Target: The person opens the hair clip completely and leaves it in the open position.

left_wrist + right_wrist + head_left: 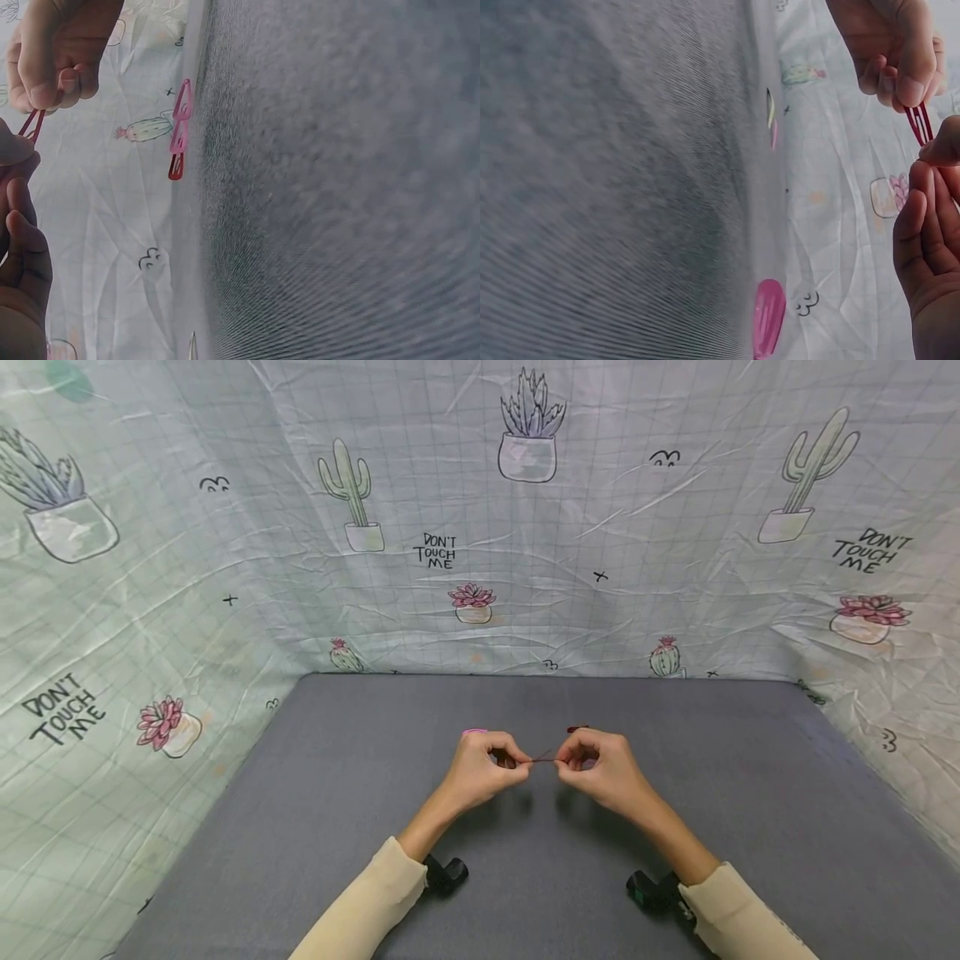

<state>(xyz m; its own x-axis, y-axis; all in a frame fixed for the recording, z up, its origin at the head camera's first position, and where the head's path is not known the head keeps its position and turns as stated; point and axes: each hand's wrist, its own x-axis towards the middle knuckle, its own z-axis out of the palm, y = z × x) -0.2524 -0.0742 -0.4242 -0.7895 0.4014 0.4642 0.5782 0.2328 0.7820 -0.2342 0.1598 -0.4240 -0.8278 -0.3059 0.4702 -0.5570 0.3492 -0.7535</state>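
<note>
A slim red snap hair clip (542, 759) is stretched between the two hands above the table. My left hand (487, 766) pinches one end between thumb and index finger. At the other end, my right hand (602, 766) pinches it the same way. In the right wrist view the metal strips of the clip (920, 125) stand slightly apart; its ends are hidden under the fingertips. A pink hair clip (474, 731) lies just beyond the left knuckles, and a dark red one (577, 728) beyond the right hand.
In the left wrist view pink clips (182, 101) and a red clip (175, 166) lie on the grey table (375, 735). A pointed silvery piece (193, 346) shows lower down. The right wrist view has a large pink clip (769, 319). A printed curtain (420, 627) hangs behind.
</note>
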